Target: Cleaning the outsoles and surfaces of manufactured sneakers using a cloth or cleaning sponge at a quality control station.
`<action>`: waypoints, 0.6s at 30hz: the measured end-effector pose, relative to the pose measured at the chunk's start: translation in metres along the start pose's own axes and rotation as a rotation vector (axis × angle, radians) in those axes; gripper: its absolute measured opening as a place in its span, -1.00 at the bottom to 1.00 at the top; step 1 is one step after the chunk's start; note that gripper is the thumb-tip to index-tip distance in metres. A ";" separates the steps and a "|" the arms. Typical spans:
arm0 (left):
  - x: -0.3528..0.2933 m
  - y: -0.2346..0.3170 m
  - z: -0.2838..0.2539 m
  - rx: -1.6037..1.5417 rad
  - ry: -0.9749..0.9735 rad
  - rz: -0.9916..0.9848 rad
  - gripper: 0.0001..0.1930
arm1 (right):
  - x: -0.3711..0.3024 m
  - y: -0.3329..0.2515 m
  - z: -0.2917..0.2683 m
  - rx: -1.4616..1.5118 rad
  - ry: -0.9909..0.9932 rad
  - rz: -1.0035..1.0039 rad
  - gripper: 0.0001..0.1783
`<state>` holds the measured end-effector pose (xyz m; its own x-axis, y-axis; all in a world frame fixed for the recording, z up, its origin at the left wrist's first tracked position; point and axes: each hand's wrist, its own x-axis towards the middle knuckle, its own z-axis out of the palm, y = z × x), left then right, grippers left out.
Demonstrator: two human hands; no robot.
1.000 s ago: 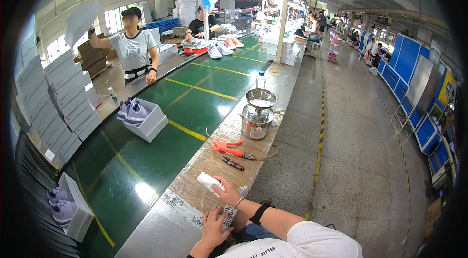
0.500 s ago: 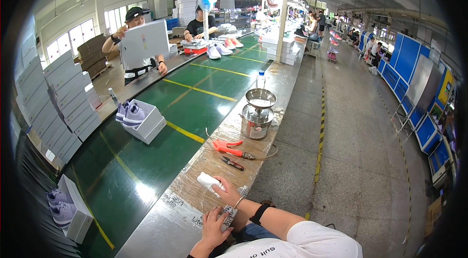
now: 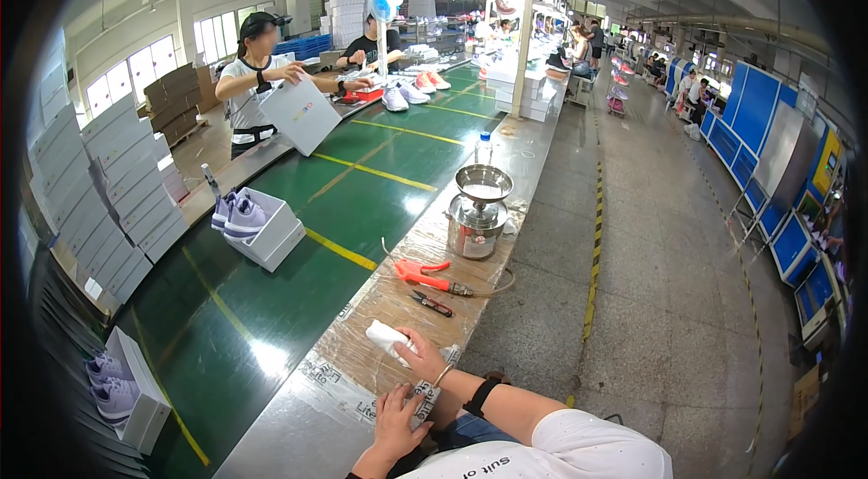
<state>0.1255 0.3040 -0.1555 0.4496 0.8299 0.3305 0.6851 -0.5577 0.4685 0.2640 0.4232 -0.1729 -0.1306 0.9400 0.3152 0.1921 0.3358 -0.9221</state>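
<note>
My right hand (image 3: 419,355) is closed round a crumpled white cloth (image 3: 387,336) resting on the film-covered bench top (image 3: 362,357). Close to it, my left hand (image 3: 398,420) lies flat at the bench's near edge, fingers stretched over printed wrapping, holding nothing. Beyond the cloth lie a pair of black thread snips (image 3: 431,303) and a red air blow gun (image 3: 423,275) with its hose. Farther along stands a metal can (image 3: 476,230) topped by a steel bowl (image 3: 485,182). Behind it is a clear bottle (image 3: 484,150) with a blue cap.
On the green conveyor belt (image 3: 353,217) stand an open white shoebox (image 3: 276,244) with lilac sneakers (image 3: 242,217) and another shoebox (image 3: 149,416) at the near left. Across the belt, a co-worker (image 3: 249,90) holds a white box (image 3: 303,115). White boxes (image 3: 122,180) are stacked at left.
The co-worker's white box has come down and tilted toward the belt. Both shoeboxes have shifted slightly toward the near left with the belt. My hands have stayed in place.
</note>
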 end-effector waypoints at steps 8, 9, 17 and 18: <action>-0.004 0.001 0.000 0.008 0.005 0.010 -0.40 | -0.003 -0.002 0.001 -0.002 0.013 -0.016 -0.62; -0.003 0.001 -0.001 0.009 0.005 0.010 -0.40 | -0.003 -0.002 0.001 0.005 0.009 -0.004 -0.62; -0.004 0.002 -0.001 -0.007 0.002 0.007 -0.41 | -0.004 -0.005 0.000 0.023 0.011 0.000 -0.64; -0.003 0.001 -0.001 -0.007 0.003 0.005 -0.41 | -0.003 -0.005 0.001 0.026 0.006 0.004 -0.64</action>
<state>0.1241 0.3006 -0.1551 0.4513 0.8272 0.3349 0.6789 -0.5618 0.4727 0.2629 0.4190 -0.1697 -0.1241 0.9417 0.3126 0.1668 0.3304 -0.9290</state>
